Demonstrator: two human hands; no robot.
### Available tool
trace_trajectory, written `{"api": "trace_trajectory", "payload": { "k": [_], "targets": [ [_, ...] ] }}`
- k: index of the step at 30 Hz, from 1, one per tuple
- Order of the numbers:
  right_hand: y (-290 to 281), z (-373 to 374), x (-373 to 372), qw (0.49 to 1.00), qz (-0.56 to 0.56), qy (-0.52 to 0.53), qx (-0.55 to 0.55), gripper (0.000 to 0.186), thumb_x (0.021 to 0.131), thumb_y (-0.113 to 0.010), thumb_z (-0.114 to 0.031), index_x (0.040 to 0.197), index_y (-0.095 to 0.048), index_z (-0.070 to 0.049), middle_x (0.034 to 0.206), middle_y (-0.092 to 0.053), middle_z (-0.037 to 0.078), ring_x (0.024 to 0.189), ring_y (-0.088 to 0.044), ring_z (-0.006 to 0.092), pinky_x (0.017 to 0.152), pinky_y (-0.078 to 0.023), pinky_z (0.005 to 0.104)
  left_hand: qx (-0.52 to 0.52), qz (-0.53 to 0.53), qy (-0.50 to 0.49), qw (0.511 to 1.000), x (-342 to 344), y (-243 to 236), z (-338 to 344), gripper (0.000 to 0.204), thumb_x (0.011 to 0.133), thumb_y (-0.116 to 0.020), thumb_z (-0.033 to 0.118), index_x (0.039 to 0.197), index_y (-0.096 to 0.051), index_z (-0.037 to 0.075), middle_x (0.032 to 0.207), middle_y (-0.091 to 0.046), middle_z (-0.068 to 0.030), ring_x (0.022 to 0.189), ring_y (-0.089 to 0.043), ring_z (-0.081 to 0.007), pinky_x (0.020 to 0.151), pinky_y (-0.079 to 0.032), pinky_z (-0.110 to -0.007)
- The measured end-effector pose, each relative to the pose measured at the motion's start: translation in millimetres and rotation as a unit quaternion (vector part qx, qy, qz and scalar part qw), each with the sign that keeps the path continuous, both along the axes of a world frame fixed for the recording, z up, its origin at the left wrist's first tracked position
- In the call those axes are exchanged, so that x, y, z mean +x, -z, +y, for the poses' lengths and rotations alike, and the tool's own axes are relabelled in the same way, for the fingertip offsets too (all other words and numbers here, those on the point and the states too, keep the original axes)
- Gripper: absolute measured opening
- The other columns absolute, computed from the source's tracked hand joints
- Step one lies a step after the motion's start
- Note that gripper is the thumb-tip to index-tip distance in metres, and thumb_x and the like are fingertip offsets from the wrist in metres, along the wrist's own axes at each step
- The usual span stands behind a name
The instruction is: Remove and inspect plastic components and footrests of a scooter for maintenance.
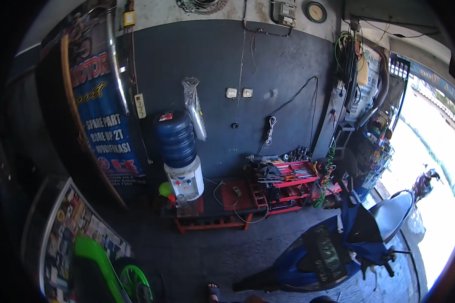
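Observation:
Neither of my hands shows in the head view. At the lower edge a foot in a dark sandal [213,291] rests on the floor, and a cropped brownish shape beside it is too little to make out. To the right of the foot stands a blue motor scooter [293,257] with a dark plate on its front. A bright green motorcycle part with a green wheel [135,283] is at the lower left. Farther off, a red tool cart [293,189] carries several hand tools on its top tray.
Against the dark wall, a water dispenser [186,181] with a blue bottle [175,139] stands beside a low red-framed bench [215,222]. A glass display case [81,227] stands at left. A coiled green hose [330,174] hangs by the cart. Bright daylight enters through the opening at right.

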State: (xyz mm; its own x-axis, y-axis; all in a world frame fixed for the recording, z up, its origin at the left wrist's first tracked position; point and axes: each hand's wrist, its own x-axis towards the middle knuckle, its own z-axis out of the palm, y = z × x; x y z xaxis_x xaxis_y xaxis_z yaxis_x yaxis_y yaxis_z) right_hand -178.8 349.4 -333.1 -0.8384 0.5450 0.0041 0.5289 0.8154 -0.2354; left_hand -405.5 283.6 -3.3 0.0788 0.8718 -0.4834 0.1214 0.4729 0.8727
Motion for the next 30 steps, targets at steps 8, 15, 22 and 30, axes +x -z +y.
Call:
{"api": "trace_trajectory", "payload": {
  "k": [8,15,22,30],
  "targets": [
    [-182,165,-39,0.967,-0.238,-0.054,-0.077,0.017,0.083,-0.064,-0.028,0.073,-0.067,-0.015,0.074,-0.061,0.007,0.066,-0.056,0.0260,0.062,-0.047,0.0427,-0.042,0.018,0.062,0.997,-140,0,124,0.012,0.093,-0.060,0.021,0.097,-0.063,0.010,0.075,-0.060,-0.0016,0.067,-0.056,-0.0136,0.064,-0.048,-0.033],
    [-330,296,-89,0.928,-0.306,0.049,-0.207,0.016,0.081,-0.068,-0.033,0.080,-0.072,-0.018,0.080,-0.065,0.005,0.071,-0.059,0.0231,0.067,-0.049,0.0385,-0.037,0.009,0.068,0.997,-174,27,279,0.012,0.093,-0.060,0.021,0.097,-0.063,0.009,0.076,-0.060,-0.0018,0.067,-0.056,-0.0136,0.064,-0.048,-0.033],
    [-145,317,-8,0.859,-0.166,0.283,-0.393,0.021,0.086,-0.067,-0.027,0.101,-0.068,-0.012,0.093,-0.064,0.006,0.085,-0.058,0.0203,0.069,-0.048,0.0443,-0.068,0.001,0.117,0.991,-179,33,433,0.012,0.093,-0.060,0.020,0.096,-0.063,0.009,0.076,-0.060,-0.0019,0.067,-0.056,-0.0136,0.064,-0.049,-0.033],
    [-338,552,13,0.536,0.292,0.743,-0.275,0.041,0.084,-0.060,-0.039,0.098,-0.070,-0.002,0.086,-0.070,0.019,0.083,-0.070,0.0261,0.069,-0.054,0.0399,-0.110,0.040,0.079,0.990,-151,31,575,0.012,0.093,-0.060,0.020,0.096,-0.063,0.009,0.076,-0.060,-0.0021,0.067,-0.056,-0.0135,0.064,-0.049,-0.033]
  ]
}}
